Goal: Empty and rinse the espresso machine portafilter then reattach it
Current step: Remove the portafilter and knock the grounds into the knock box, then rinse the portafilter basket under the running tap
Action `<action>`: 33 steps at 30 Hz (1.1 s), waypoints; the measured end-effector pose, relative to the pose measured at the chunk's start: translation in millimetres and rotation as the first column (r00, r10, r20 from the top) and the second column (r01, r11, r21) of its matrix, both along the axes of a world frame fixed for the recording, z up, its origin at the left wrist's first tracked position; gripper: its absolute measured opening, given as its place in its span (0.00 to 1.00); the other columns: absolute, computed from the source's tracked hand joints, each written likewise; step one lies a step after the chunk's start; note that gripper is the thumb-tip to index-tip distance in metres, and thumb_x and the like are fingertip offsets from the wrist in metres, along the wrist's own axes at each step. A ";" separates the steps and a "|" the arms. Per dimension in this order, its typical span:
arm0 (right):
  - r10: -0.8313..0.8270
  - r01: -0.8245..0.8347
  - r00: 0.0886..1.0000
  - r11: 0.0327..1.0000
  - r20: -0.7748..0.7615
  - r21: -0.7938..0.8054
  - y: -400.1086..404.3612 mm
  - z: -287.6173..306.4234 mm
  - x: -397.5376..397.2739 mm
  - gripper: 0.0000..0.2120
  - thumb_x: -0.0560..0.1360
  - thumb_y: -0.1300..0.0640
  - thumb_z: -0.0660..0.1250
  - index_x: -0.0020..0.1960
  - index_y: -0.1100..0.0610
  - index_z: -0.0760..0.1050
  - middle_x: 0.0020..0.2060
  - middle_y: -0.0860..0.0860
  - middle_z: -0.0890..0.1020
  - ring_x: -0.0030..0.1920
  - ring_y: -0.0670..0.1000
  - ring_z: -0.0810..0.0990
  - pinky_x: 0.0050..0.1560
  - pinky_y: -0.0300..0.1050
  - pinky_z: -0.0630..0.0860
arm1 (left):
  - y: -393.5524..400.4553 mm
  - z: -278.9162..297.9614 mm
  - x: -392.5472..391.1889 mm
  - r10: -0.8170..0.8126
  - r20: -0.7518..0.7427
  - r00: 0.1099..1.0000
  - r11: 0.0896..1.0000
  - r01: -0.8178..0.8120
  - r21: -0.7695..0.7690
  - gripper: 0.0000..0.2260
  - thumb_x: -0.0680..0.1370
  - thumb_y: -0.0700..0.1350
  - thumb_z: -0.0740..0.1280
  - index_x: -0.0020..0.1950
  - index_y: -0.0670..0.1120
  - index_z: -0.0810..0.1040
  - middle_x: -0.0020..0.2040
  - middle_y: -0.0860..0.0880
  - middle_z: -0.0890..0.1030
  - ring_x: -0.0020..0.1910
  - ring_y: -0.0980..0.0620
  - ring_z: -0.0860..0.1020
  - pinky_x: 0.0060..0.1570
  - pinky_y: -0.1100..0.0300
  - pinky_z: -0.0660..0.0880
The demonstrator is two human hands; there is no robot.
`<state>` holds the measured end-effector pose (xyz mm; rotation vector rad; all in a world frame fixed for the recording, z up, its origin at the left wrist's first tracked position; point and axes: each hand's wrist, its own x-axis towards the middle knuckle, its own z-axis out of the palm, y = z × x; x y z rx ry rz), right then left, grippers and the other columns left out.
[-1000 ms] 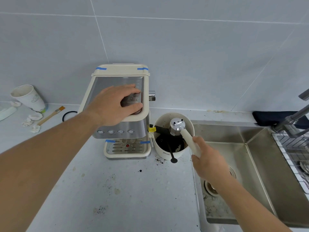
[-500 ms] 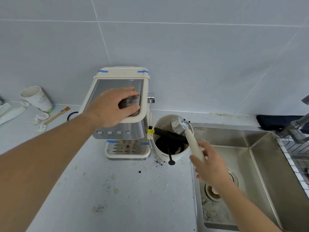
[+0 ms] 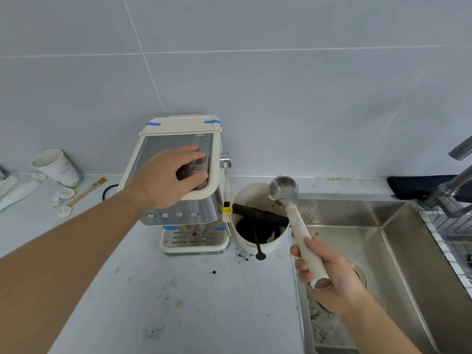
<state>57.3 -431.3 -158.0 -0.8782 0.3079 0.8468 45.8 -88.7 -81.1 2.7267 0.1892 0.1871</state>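
Overhead, the right hand (image 3: 329, 279) was clamped on the cream handle of the portafilter (image 3: 296, 213), its long axis running from the hand up toward the wall, basket end open side up above the knock box (image 3: 258, 221) at the counter's sink edge. Left hand (image 3: 168, 177) lay flat, fingers spread, on the espresso machine (image 3: 184, 175) top.

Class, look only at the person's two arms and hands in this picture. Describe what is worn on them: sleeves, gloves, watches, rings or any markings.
Both forearms are bare as far as the frame shows, with no sleeve in view. The left hand and the right hand wear no gloves. No watch, bracelet or ring can be seen on either wrist or on the visible fingers, and no markings show.
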 end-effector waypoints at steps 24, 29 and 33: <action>0.021 0.091 0.926 0.957 0.378 -0.276 -2.7 43.7 -4.6 0.07 0.79 0.64 0.63 0.55 0.66 0.77 0.38 0.59 0.79 0.28 0.54 0.74 0.23 0.42 0.70 | -12.4 12.6 0.2 0.004 -0.114 0.993 0.995 0.008 0.103 0.24 0.77 0.62 0.59 0.72 0.57 0.68 0.76 0.55 0.65 0.72 0.48 0.67 0.69 0.48 0.64; 0.042 0.077 0.923 0.954 0.383 -0.289 -36.4 49.0 9.0 0.09 0.79 0.63 0.64 0.57 0.66 0.77 0.39 0.59 0.81 0.30 0.54 0.77 0.25 0.45 0.72 | -39.9 23.4 -1.6 0.084 -0.099 0.992 0.995 -0.089 -0.043 0.11 0.79 0.53 0.62 0.57 0.56 0.79 0.60 0.51 0.81 0.58 0.46 0.77 0.54 0.51 0.74; 0.059 0.054 0.924 0.958 0.378 -0.282 -67.8 51.0 22.4 0.10 0.79 0.63 0.64 0.58 0.65 0.77 0.41 0.60 0.83 0.31 0.55 0.79 0.25 0.45 0.75 | -97.7 32.4 -12.3 0.261 0.130 0.956 0.927 -0.211 -0.310 0.07 0.78 0.48 0.67 0.53 0.53 0.82 0.46 0.57 0.82 0.46 0.61 0.79 0.48 0.69 0.71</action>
